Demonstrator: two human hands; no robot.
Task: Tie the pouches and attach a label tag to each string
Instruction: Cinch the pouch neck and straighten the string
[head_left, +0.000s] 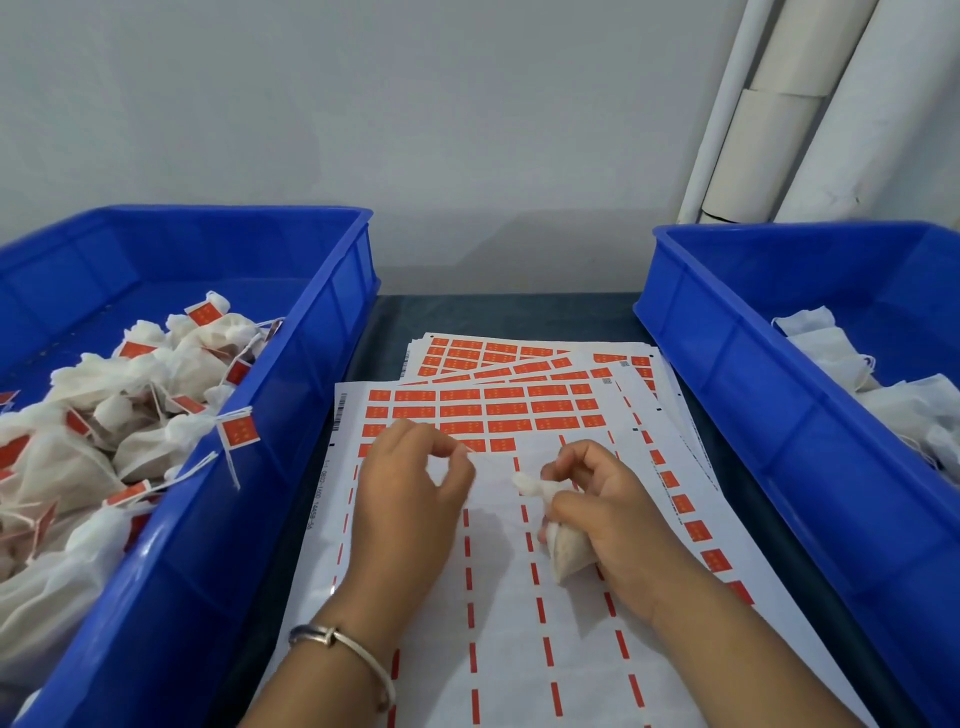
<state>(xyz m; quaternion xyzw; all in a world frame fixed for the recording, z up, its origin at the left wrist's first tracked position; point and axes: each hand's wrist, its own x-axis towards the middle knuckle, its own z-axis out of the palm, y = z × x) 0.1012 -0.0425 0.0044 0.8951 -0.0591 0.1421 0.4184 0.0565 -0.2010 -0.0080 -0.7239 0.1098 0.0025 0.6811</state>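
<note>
The right hand (608, 512) grasps a small white pouch (558, 540) just above the top label sheet (519, 597), fingers curled round its gathered neck so the filled body hangs toward the wrist. The left hand (415, 467), to the left of the pouch, has thumb and forefinger pinched together — most likely on the string drawn out sideways, though the string itself is too thin to make out against the white sheet.

Left of the sheet, a blue bin (291, 415) holds tied pouches with orange tags; right of the sheet, a second bin (753, 395) holds untagged ones.

The likely slip, as I judge it: if the pinch loosens, the string goes slack and the neck reopens — or a hard tug pulls the pouch out of the right hand's grasp.
</note>
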